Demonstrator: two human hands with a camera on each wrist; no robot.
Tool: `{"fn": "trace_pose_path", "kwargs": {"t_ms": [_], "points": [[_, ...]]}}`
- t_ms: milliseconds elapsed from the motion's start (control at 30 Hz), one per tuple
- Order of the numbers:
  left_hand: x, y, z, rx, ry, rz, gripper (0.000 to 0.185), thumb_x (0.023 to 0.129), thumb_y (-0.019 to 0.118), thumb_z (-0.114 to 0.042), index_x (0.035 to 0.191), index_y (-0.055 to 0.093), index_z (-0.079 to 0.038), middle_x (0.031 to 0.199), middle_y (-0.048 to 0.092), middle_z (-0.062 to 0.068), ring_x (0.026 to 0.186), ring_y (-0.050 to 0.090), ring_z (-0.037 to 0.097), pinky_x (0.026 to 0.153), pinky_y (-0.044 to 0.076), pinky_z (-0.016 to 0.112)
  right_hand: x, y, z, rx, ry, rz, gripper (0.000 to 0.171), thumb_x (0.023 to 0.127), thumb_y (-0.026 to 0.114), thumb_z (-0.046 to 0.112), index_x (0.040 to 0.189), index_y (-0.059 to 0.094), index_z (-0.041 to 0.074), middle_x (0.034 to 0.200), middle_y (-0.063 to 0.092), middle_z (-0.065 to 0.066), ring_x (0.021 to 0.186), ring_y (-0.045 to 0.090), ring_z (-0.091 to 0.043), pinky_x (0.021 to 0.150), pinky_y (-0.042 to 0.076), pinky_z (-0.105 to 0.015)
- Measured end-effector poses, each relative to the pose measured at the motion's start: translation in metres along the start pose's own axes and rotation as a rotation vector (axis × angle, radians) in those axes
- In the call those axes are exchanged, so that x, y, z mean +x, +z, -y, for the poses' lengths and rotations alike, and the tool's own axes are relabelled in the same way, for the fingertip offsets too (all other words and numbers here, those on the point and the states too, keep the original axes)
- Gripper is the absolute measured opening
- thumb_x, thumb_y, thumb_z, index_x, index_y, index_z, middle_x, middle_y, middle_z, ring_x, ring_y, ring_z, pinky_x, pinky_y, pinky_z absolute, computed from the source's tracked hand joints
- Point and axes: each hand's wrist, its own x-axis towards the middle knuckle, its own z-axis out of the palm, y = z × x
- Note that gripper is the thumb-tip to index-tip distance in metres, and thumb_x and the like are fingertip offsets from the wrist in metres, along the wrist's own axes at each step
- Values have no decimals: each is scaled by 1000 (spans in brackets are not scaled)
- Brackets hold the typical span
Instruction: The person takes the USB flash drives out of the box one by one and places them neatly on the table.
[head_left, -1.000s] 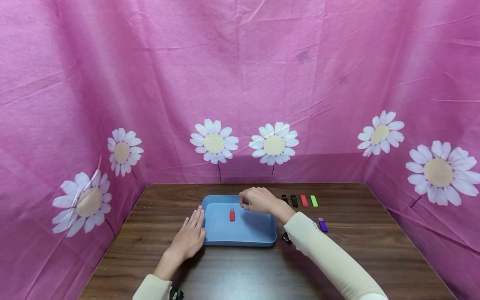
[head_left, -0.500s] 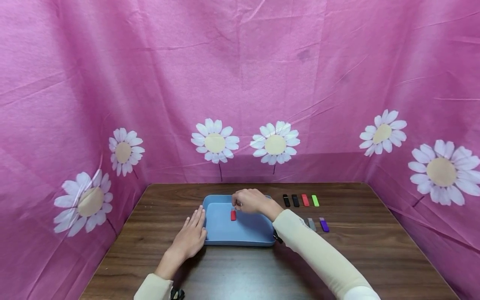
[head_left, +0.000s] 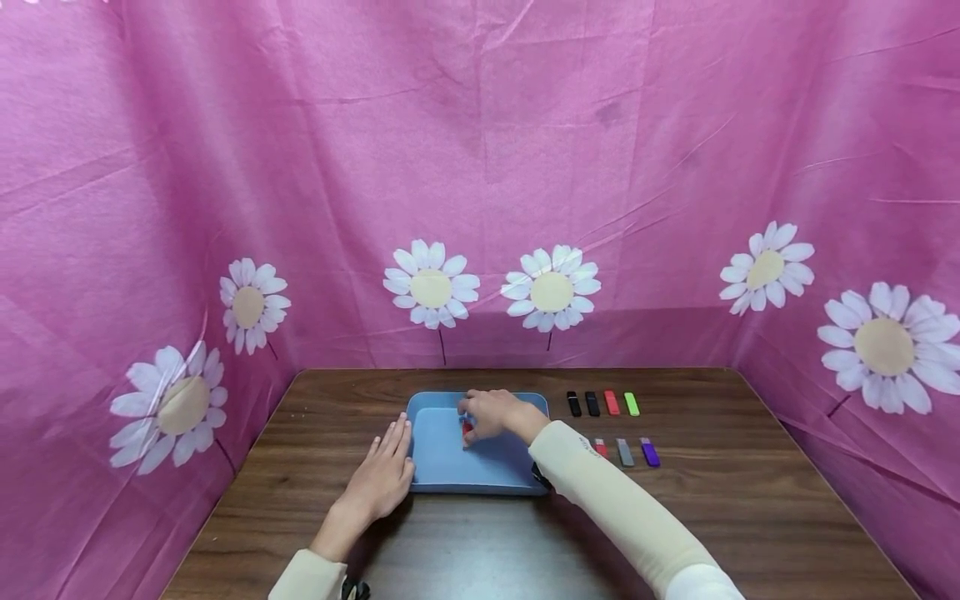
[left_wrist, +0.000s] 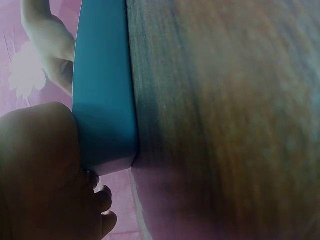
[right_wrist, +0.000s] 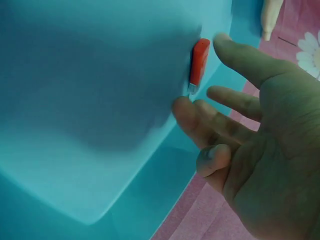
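A red USB flash drive [right_wrist: 199,62] with a metal plug lies in the blue tray [head_left: 442,467]. My right hand [head_left: 491,414] is over the tray, with thumb and forefinger apart at either end of the drive. In the right wrist view a small gap shows between the thumb and the drive; whether the forefinger touches the plug I cannot tell. My left hand [head_left: 384,471] rests against the tray's left side with straight fingers. In the left wrist view it lies along the tray's outer wall [left_wrist: 105,90].
Right of the tray, two black drives [head_left: 573,403] [head_left: 592,403], a red one [head_left: 612,402] and a green one [head_left: 632,404] stand in a row. Nearer me lie another red drive [head_left: 601,448], a grey one [head_left: 626,452] and a purple one [head_left: 650,452]. Pink curtains [head_left: 480,167] surround the wooden table [head_left: 480,542].
My right hand has moved left across the tray and down to the red drive, its fingers parting. The left hand has stayed at the tray's side.
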Motion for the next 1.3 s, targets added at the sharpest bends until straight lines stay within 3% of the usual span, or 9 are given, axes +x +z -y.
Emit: {"fn": "trace_pose_path", "kwargs": {"t_ms": [533, 1033, 1300], "points": [[-1, -1, -3, -2, -10, 15, 60, 110, 44, -16, 163, 31, 10, 175, 24, 23, 162, 28, 44, 130, 26, 63, -2, 3, -4, -1, 7, -4, 45, 90, 85, 41, 127, 73, 17, 115, 67, 1, 92, 57, -13, 90, 56, -38], [-1, 4, 2, -4, 16, -16, 60, 108, 43, -16, 161, 33, 11, 174, 26, 25, 160, 31, 46, 128, 27, 65, -8, 3, -9, -18, -21, -34, 45, 91, 84, 43, 128, 74, 19, 119, 66, 0, 92, 58, -12, 90, 56, -36], [-1, 0, -1, 23, -7, 34, 60, 111, 44, -16, 163, 31, 9, 176, 22, 22, 163, 27, 42, 131, 25, 60, -18, -2, -10, -21, -31, -63, 48, 91, 84, 43, 131, 74, 19, 124, 67, -1, 96, 62, -14, 94, 59, -40]]}}
